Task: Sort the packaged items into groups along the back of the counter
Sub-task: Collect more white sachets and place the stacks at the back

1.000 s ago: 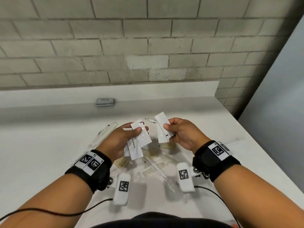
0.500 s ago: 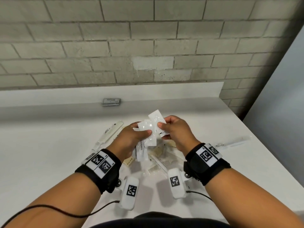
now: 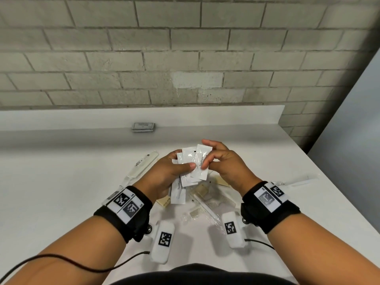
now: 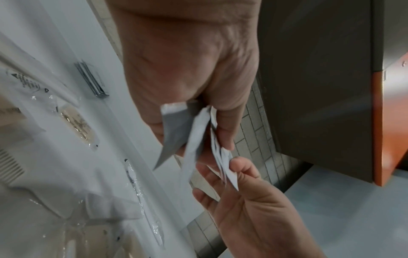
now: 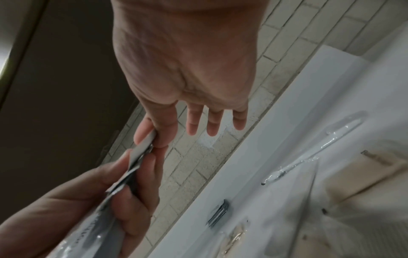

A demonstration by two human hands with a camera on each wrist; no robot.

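Above the counter (image 3: 61,182), the right hand (image 3: 224,165) has now pinched its toothpaste sachet (image 3: 202,161) onto the left hand (image 3: 164,173)'s gripped fan.

Toothpaste sachets (image 3: 191,167): several flat white packets, fanned and overlapping, held above the worktop (image 3: 61,182) between both hands; black "Toothpaste" lettering ran lengthwise on two of them. Grey packets (image 3: 143,127): a small flat stack at the back edge, against the upstand. Wrapped toothbrush (image 3: 141,167): long, clear sleeve, lying diagonally at left. Combs (image 3: 213,204): pale, in clear wrap, lying flat mid-worktop among tan sachets (image 3: 202,190). A further long wrapped item (image 3: 296,180) lay at right.
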